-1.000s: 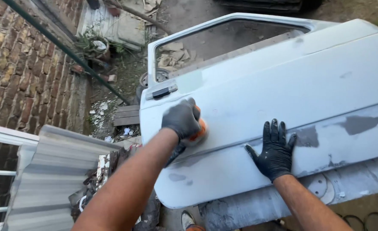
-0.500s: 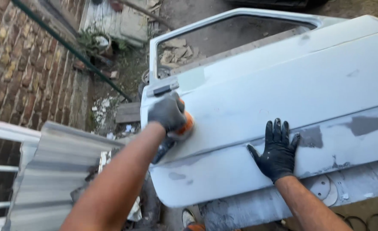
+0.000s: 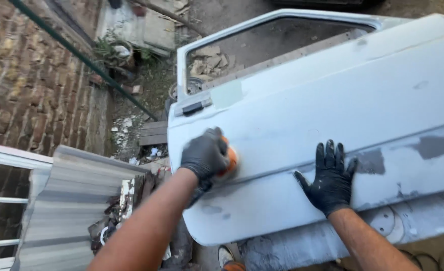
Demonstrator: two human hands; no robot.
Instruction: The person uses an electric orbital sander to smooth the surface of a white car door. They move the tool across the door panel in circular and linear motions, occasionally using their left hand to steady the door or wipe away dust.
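- Car door (image 3: 332, 105), pale grey-white, lies across the middle and right of my view, window frame at the far edge, darker bare patches along the near right
- my left hand (image 3: 205, 154), black-gloved, is clamped around an orange sanding pad (image 3: 231, 159); pad pressed flat on the door skin near its left end, just below the black door handle (image 3: 192, 108)
- my right hand (image 3: 329, 179), also gloved, lies open with fingers spread, palm flat on the panel, touching it right of the pad; the two hands are apart
- left of the door I see a brick wall (image 3: 26, 85) and corrugated metal sheet (image 3: 66, 200); rubble (image 3: 207, 60) shows through the window opening, far side
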